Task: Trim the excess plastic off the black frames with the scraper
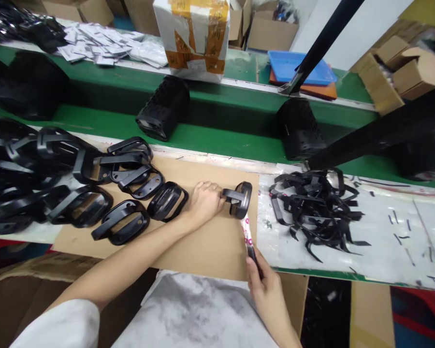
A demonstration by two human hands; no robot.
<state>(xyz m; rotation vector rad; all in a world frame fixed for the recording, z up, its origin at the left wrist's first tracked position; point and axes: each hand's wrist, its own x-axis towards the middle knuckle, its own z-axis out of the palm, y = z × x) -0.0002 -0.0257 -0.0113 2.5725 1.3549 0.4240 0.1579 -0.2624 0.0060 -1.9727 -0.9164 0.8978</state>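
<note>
My left hand [207, 198] is closed around one end of a black plastic frame with a raised strap-like bar [242, 199], which it holds over a cardboard sheet [203, 241]. In my right hand [266, 280] is a slim knife-like tool [246, 232] with a dark handle and a white-and-pink wrapped shaft. The tool's far end meets the near edge of the frame; its tip cannot be made out. Just left of my left hand lies another black frame [167, 200], and several more are heaped farther left [83, 205].
A pile of thin black plastic strips [315, 208] lies to the right. Beyond the work surface runs a green conveyor [221, 140] carrying black ribbed housings [165, 108]. A taped white box [194, 38] and a blue tray [300, 67] stand behind. A dark post [326, 43] slants across the right.
</note>
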